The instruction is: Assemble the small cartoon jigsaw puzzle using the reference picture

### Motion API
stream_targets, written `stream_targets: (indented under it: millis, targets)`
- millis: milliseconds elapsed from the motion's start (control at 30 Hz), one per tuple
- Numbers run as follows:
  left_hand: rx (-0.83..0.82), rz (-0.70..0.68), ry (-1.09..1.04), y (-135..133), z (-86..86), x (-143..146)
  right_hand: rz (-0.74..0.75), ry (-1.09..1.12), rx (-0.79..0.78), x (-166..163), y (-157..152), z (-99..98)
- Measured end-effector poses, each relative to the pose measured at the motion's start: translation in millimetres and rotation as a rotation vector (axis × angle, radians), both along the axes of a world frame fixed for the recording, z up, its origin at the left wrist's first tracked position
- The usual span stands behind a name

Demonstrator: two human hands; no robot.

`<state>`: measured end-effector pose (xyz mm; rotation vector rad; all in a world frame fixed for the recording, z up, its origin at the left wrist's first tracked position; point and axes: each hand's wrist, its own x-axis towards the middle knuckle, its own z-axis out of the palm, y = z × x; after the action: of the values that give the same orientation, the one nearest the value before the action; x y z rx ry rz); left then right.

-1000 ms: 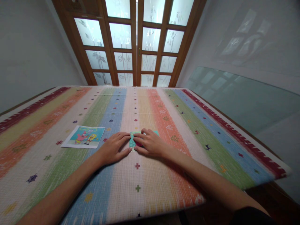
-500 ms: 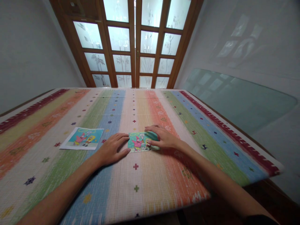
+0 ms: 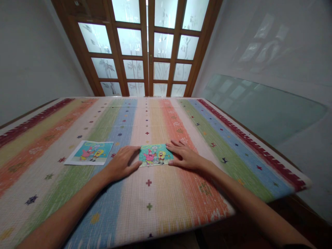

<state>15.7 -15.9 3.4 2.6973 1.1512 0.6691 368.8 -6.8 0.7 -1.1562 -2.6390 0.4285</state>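
An assembled jigsaw puzzle (image 3: pixel 155 155) with cartoon figures on a teal background lies flat on the striped tablecloth. My left hand (image 3: pixel 123 160) rests at its left edge, thumb and fingers apart, with the tips touching that side. At the opposite edge is my right hand (image 3: pixel 183 155), fingers spread and lying low, their tips on or against the puzzle's right side. Neither hand is closed round anything. Left of my left hand lies a paper picture (image 3: pixel 90 153) with a white border and much the same cartoon scene.
The tablecloth (image 3: pixel 166 197) covers a wide table, whose near edge runs below my forearms. Beyond the far end stand wooden doors (image 3: pixel 149 69) with frosted panes. A pale glass panel (image 3: pixel 259 103) leans along the right wall.
My right hand has moved off the puzzle's right part to its right edge, uncovering the yellow figure. My left hand stays at the left edge. The view has shifted slightly.
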Motion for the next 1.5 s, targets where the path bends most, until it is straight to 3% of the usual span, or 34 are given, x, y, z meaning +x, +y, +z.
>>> stream_targets:
  millis: [467, 833, 1233, 1367, 1500]
  targets:
    - [-0.090, 0.092, -0.082, 5.8, -0.8, -1.6, 0.031, 0.139, 0.015, -10.8, 17.1, -1.0]
    - [-0.163, 0.039, -0.176, 9.5, 0.7, 8.5, 0.052, 0.243, 0.069, -29.5, 18.7, -4.2]
    - [-0.159, -0.029, -0.202, 14.1, -0.4, 21.0, -0.110, 0.326, 0.087, -42.5, 24.4, -8.7]
    - [-0.130, -0.064, -0.151, 14.2, 7.3, 29.0, -0.056, 0.351, 0.053, -36.3, 27.3, -1.4]
    - [-0.108, -0.116, -0.069, 14.6, 18.3, 28.3, 0.054, 0.312, 0.116, -21.3, 28.2, 6.5]
